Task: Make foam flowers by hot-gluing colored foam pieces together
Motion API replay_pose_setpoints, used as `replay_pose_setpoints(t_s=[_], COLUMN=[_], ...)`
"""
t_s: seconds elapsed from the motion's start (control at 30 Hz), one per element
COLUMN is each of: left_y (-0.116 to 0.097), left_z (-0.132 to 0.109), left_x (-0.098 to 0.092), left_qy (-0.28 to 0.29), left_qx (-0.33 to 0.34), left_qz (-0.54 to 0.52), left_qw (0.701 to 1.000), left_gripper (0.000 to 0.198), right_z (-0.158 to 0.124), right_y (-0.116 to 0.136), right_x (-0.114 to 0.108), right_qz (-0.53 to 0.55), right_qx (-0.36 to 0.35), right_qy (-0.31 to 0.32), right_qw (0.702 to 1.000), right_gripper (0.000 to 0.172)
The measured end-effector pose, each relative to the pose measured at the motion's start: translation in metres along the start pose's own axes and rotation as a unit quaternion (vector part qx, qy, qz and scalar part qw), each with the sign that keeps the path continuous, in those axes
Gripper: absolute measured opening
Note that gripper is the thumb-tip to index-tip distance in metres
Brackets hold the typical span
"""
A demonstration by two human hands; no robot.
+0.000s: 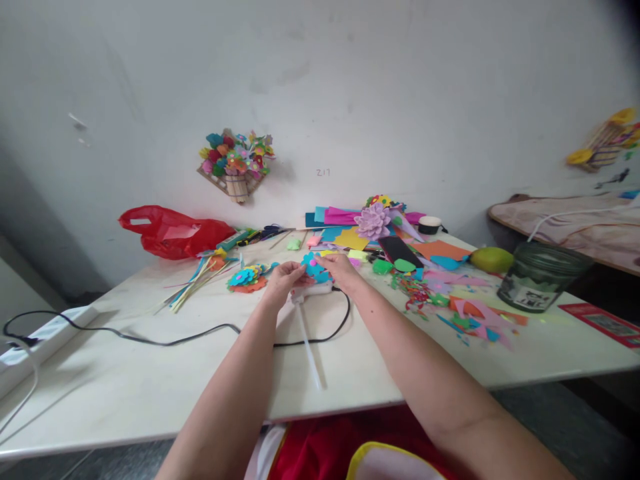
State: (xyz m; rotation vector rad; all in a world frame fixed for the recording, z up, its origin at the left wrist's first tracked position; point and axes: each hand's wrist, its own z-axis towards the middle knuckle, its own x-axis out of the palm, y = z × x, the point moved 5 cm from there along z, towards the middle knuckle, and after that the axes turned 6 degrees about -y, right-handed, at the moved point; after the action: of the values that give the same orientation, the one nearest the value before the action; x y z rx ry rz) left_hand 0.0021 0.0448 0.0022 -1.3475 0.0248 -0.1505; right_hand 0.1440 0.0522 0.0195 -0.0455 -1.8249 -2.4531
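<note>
Both my hands meet over the middle of the white table. My left hand pinches the left edge of a blue foam flower with a pink centre. My right hand is closed on the flower's right side, fingers pressing on the pink centre. Just below the hands lies a white glue gun, with a clear glue stick pointing toward me and a black cord trailing left to a power strip.
A heap of finished foam flowers and coloured sticks lies to the left, a red plastic bag behind. Foam sheets, a purple paper flower, scraps, a green fruit and a dark jar crowd the right.
</note>
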Motion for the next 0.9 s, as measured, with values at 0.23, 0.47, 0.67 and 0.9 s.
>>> replay_pose_setpoints(t_s=[0.23,0.47,0.67,0.9], left_y=[-0.003,-0.005,-0.006,-0.01], left_z=[0.0,-0.002,0.002,0.004], left_x=[-0.003,-0.001,-0.012,-0.03], left_qy=[-0.038,-0.034,-0.097,-0.16], left_qx=[0.01,0.0,0.028,0.054], left_qz=[-0.024,-0.033,-0.035,-0.055], left_qw=[0.999,0.999,0.994,0.984], left_gripper=[0.034,0.034,0.038,0.041], right_z=[0.0,0.0,0.002,0.005], right_y=[0.001,-0.001,-0.005,-0.007], right_x=[0.001,0.0,-0.002,-0.006], right_qz=[-0.006,-0.001,-0.042,-0.004], right_qx=[0.007,0.001,-0.008,0.007], right_qy=[-0.001,-0.019,-0.012,-0.019], right_qw=[1.0,1.0,0.999,1.0], right_gripper=[0.036,0.034,0.025,0.028])
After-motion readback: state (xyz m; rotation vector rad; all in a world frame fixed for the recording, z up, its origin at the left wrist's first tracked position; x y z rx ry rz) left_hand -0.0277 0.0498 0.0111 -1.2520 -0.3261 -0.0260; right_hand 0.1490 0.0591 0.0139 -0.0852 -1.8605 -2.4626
